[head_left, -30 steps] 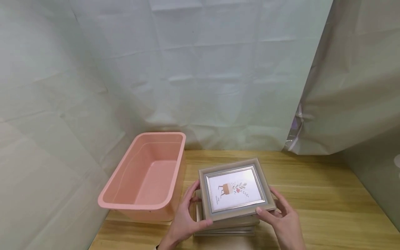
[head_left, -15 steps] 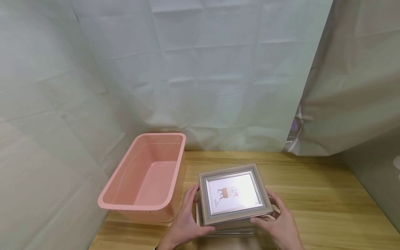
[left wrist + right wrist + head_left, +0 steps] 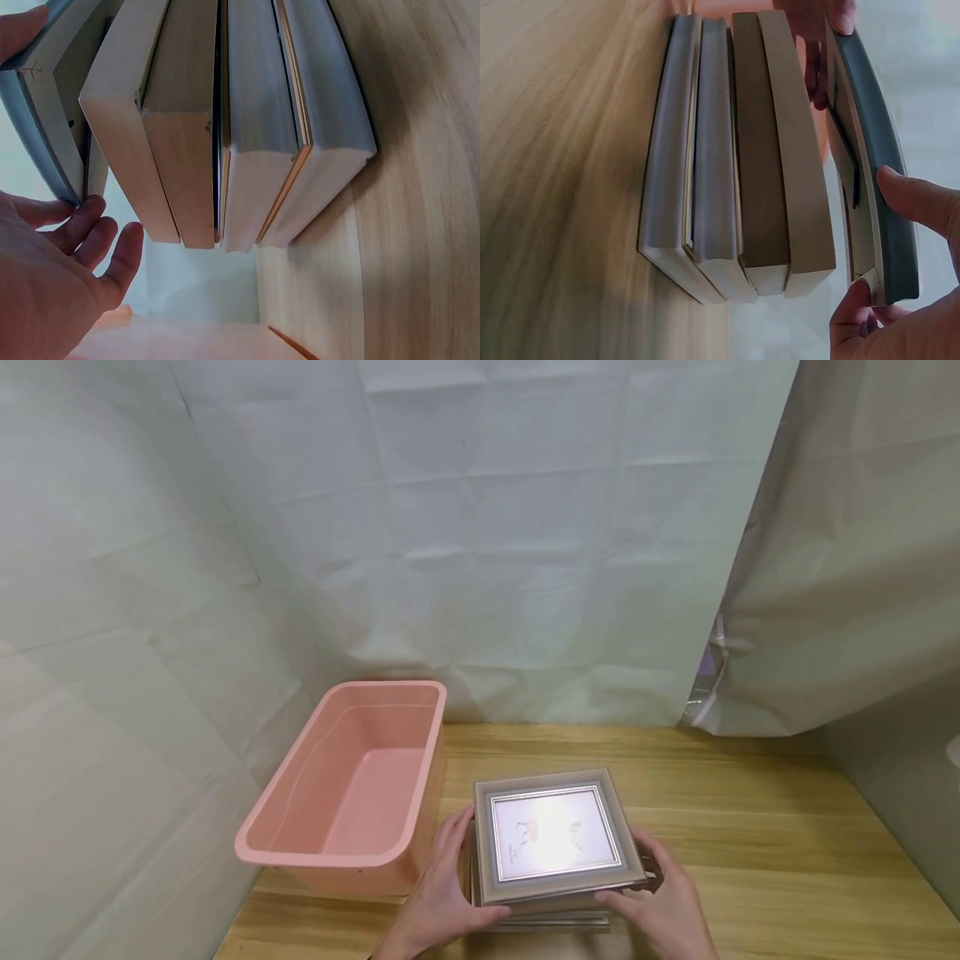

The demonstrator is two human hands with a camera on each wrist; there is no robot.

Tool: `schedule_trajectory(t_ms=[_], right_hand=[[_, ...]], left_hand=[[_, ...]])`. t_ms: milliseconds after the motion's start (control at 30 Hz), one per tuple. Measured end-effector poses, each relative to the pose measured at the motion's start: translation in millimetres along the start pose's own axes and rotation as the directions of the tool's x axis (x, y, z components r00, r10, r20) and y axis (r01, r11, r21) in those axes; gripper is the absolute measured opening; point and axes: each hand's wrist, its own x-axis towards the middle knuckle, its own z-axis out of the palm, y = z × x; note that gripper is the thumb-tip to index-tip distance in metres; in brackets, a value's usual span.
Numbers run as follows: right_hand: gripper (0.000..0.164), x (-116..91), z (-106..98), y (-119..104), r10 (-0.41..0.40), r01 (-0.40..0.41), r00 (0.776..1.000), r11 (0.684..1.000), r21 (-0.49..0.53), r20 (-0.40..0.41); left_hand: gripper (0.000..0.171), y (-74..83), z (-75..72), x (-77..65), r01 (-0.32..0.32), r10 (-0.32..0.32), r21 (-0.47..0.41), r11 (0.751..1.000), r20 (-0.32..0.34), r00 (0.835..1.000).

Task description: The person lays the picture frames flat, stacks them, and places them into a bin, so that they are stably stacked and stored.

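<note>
Both hands hold a grey picture frame (image 3: 555,833) with a silver inner trim and a small drawing behind its glare-lit pane. My left hand (image 3: 441,893) grips its left side, thumb on the near edge; my right hand (image 3: 663,897) grips the right side at the near corner. Beneath it lies a stack of several frames (image 3: 551,924), mostly covered in the head view. From the right wrist view, a gap shows between the held frame (image 3: 891,142) and the stack (image 3: 784,157), and part of the held frame's back is visible. The left wrist view shows the stack (image 3: 259,120) edge-on.
A pink plastic tub (image 3: 431,768) stands left of the stack, with nothing inside it. The wooden table (image 3: 780,860) extends to the right. Pale sheets (image 3: 525,527) hang behind and at the left, and a greyish curtain (image 3: 847,568) hangs at the right.
Both hands have lowered the held frame toward the stack and turned it slightly straighter. Glare has spread over its picture. The tub stays where it was.
</note>
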Motion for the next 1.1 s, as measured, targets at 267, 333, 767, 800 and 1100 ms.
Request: schedule_trajectory(t_ms=[267,333,767,800,1100], right_hand=[[0.105,0,5,2,-0.009,0.008,1.0,0.998,-0.062,-0.007],[0.105,0,7,4,-0.018,0.017,1.0,0.997,-0.069,-0.006],[0.102,-7,18,16,-0.058,0.056,0.998,0.994,-0.099,-0.018],[0.101,-7,18,17,-0.065,0.062,0.998,0.993,-0.103,-0.021],[0.098,-9,21,20,-0.139,0.131,0.989,0.983,-0.125,-0.051]], left_hand=[[0.135,-4.4,-3.9,0.0,-0.001,0.001,0.032,0.999,-0.002,1.0],[0.135,-5.0,-4.8,-0.2,0.001,-0.001,0.047,0.999,0.002,1.0],[0.136,-9.7,-7.0,-6.4,0.011,-0.014,0.094,0.995,0.029,0.999],[0.136,-10.0,-7.0,-6.6,0.011,-0.013,0.096,0.995,0.028,1.0],[0.137,-12.5,-7.8,-10.5,0.036,-0.039,0.092,0.995,0.031,0.999]])
